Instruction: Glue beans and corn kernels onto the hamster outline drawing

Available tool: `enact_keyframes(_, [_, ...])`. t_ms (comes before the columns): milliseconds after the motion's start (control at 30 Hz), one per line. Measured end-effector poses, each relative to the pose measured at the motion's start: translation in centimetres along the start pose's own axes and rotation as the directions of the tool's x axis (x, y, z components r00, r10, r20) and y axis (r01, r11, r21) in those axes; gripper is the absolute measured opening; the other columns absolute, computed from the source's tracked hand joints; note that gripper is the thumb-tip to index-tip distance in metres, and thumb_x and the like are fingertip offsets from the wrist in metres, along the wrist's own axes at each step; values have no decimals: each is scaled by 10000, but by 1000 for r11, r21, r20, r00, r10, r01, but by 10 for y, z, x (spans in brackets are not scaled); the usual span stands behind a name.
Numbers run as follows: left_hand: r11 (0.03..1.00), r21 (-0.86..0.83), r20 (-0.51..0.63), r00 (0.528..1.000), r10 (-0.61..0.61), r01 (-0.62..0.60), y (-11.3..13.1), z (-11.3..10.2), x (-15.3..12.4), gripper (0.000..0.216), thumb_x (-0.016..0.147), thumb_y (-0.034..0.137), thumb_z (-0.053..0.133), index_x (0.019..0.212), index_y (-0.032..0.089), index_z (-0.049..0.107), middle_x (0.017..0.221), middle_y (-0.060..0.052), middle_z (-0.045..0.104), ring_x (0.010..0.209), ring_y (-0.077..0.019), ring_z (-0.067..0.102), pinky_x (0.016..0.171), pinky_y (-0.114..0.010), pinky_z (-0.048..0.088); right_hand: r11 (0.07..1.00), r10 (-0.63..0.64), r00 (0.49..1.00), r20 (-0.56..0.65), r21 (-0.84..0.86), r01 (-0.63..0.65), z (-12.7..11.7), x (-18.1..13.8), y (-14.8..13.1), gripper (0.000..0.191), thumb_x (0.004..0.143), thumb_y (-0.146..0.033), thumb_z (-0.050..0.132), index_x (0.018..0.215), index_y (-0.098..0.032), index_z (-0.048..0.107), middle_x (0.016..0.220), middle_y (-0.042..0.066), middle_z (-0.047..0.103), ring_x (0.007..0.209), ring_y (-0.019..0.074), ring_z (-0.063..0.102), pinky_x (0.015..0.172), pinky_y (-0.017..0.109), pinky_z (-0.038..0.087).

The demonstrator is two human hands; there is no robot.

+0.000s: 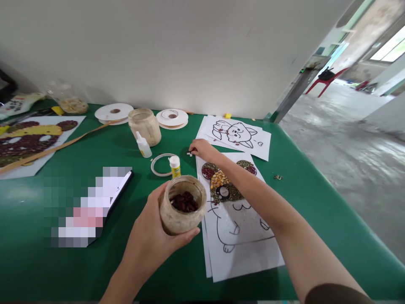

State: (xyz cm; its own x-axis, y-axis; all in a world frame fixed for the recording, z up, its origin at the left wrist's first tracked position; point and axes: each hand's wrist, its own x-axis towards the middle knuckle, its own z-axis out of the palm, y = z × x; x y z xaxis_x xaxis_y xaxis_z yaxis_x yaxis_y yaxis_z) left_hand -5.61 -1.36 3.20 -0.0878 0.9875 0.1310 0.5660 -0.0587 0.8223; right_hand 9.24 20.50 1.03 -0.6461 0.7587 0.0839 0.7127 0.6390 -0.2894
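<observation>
My left hand (152, 228) is wrapped round a cloudy jar (182, 221), tilted so its mouth faces me. Dark red beans (184, 202) lie at its bottom. Reaching past the paper's upper left corner, my right hand (202, 148) has its fingertips pinched together low over the green table. Small white bits (189, 154) show at those fingertips; what they hold is too small to name. Beneath my right forearm is a sheet with a bear drawing (234, 228), its head partly covered in corn kernels (220, 180), green seeds and red beans. The forearm hides part of it.
Beyond the left hand stand a yellow-labelled glue bottle (175, 166), a tape ring (152, 165), a white squeeze bottle (144, 145) and another jar (144, 126). A phone (117, 194) lies left. White reels (114, 113) and fox drawings (240, 134) sit near the wall.
</observation>
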Motion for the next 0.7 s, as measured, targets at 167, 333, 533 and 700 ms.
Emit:
enact_keyframes(167, [1000,-16,8,1000,-18,18,2,1,0,715,554,381,719,1184,246,407,1159,-68,568,1056,-310,555,820,-439,492,996,83,996,-42,20,-82,4,3,-5,176,672,-22,506,715,-107,654,766,84,647,722,160,551,645,257,378])
enact_keyframes(333, [1000,-5,-1,1000,14,-14,-2,0,0,708,580,386,704,1194,239,384,1164,-74,562,1059,-300,558,814,-426,499,984,137,986,-100,125,-124,-13,-3,-11,140,661,-17,510,675,-103,619,703,58,634,664,129,555,623,243,409])
enact_keyframes(533, [999,-2,18,999,41,-41,-4,0,0,715,579,404,706,1197,244,384,1178,-72,553,1065,-301,554,821,-424,499,842,-103,980,-171,509,177,-72,-66,-65,90,789,-193,507,814,-141,576,811,21,626,677,64,557,586,182,439])
enact_keyframes(700, [998,-62,14,1000,-10,11,3,0,0,702,560,341,718,1188,261,413,1170,-50,561,1068,-302,549,813,-416,498,818,-445,894,57,431,380,-85,-95,-106,69,779,-140,556,730,-162,601,772,-1,607,689,61,538,619,185,441])
